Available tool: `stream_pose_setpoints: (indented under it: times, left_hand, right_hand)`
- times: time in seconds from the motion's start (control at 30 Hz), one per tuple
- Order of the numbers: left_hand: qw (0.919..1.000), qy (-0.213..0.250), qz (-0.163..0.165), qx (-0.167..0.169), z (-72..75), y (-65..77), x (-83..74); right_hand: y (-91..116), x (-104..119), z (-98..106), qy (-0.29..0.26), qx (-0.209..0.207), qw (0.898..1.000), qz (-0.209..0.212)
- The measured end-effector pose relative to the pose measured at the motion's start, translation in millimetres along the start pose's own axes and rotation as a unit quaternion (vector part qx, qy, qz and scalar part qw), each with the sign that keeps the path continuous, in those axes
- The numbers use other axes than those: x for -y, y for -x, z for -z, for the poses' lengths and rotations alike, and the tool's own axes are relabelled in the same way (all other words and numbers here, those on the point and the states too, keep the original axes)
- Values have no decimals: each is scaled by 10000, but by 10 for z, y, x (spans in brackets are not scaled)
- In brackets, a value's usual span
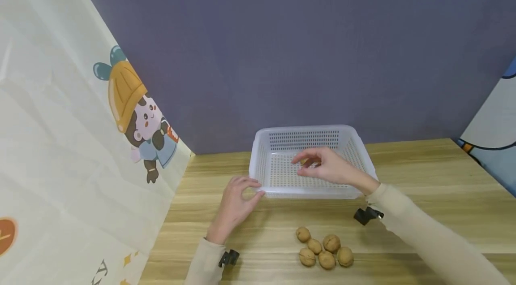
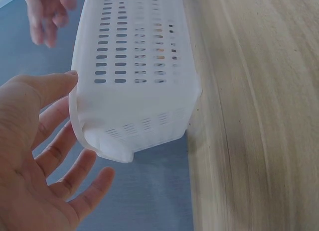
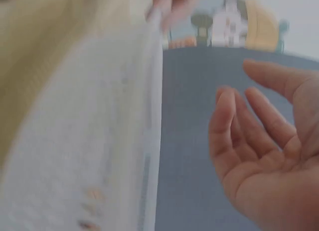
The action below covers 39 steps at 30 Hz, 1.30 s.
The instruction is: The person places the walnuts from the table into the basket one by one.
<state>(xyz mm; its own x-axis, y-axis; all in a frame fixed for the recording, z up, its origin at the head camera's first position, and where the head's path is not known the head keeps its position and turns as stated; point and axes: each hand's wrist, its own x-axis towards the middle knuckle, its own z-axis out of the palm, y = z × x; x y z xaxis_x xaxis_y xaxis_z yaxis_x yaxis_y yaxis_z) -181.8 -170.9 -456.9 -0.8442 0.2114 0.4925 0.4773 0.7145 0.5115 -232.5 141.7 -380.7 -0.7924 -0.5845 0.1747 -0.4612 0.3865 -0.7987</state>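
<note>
A white plastic basket (image 1: 314, 193) with slotted walls stands on the wooden table. At its front left corner my left hand (image 1: 235, 204) pinches the rim, thumb outside and fingertips over the edge; the left wrist view shows this hand (image 2: 35, 146) close up at the corner. Over the basket's inside hovers my right hand (image 1: 328, 166), fingers loosely bent and thumb apart. Nothing lies between the fingers of this hand (image 3: 269, 136) in the right wrist view. Brownish things (image 3: 92, 193) show blurred inside the basket, partly hidden behind the right hand in the head view.
Several walnuts (image 1: 326, 259) lie grouped on the table (image 1: 274, 240) in front of the basket. A dark blue-grey panel (image 1: 282, 52) rises right behind it. On the left hangs a white sheet (image 1: 60, 141) with a cartoon figure; another printed sheet (image 1: 493, 132) borders the right side.
</note>
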Motion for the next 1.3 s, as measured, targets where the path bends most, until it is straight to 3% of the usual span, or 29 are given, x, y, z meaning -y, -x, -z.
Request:
stream_pose_setpoints:
  times: [0.1,0.23,0.53,0.93,1.1,1.3]
  left_hand:
    - [10000,14,-33,28,-7,-10,-6]
    - [10000,-46,27,17,14,-18,-7]
    - [10000,41,81,-31,56,-39,11]
    - [9998,62,193,71,11,-11,12]
    - [9998,79,190,84,4,-2,2]
    - [9998,115,140,3,2,2,-6]
  right_hand:
    - [219,23,-197,-222,490,9982,271]
    - [429,-51,-440,-177,1035,9940,311]
    - [549,-323,-785,219,1664,9852,343]
    - [629,-454,-950,367,1575,9868,124]
    - [639,-426,-934,97,1645,9863,-94]
    - [567,-277,-804,-271,1657,9858,-11]
